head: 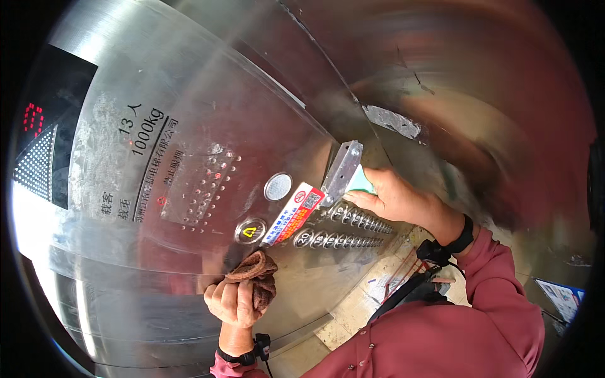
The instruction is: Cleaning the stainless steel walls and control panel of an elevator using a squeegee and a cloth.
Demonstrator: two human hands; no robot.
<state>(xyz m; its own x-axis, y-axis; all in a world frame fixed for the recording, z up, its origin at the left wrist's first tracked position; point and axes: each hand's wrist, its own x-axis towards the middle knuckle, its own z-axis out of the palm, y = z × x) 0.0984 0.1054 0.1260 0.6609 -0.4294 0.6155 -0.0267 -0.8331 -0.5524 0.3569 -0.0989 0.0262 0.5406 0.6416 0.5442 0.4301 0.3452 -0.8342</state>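
Observation:
My left hand (231, 302) is closed round a bunched brown cloth (257, 279) at the lower left edge of the elevator's metal control panel (255, 198), below the yellow alarm button (250, 232). My right hand (397, 193) grips a pale green tool (361, 182), seemingly a scraper, between thumb and fingers. It meets a flat metal strip with holes (344, 165) at the panel's right side; whether the strip is part of the tool I cannot tell. A red and white sticker (295, 212) with writing lies between my hands, beside the round floor buttons (319, 238).
Speaker holes (208, 189) and a black display (61, 123) with red digits are on the panel's left part. A reddish reflective wall (496, 71) stands at the right. Tiled floor (335, 330) and a thin red frame (401, 279) show below.

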